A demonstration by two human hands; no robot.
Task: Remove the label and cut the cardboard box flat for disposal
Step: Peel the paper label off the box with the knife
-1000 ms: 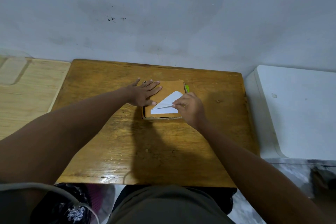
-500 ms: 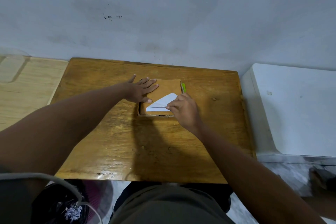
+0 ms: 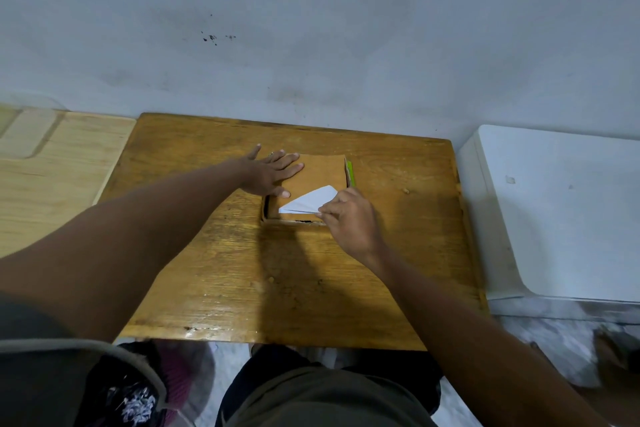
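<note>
Cardboard box (image 3: 317, 177), small and brown, lies flat near the middle of the wooden counter (image 3: 214, 267), closer to the wall side than to the person. Left hand (image 3: 272, 172) rests palm down with fingers spread flat over the box's left edge, grasping nothing and pressing the box against the counter. Right hand (image 3: 348, 217) is at the box's near right corner, its fingertips pinched together on the white label (image 3: 310, 201). One part of the label is peeled up and folded back into a pointed triangular shape, its tip aimed left across the box top, while its lower edge lies close to the cardboard. A thin green item (image 3: 350, 173) sits just beside the box's right edge, touching or nearly touching it; what it is cannot be told. A white appliance-like surface (image 3: 561, 211) stands to the right of the counter, and a paler wooden surface (image 3: 52, 166) adjoins it on the left.
</note>
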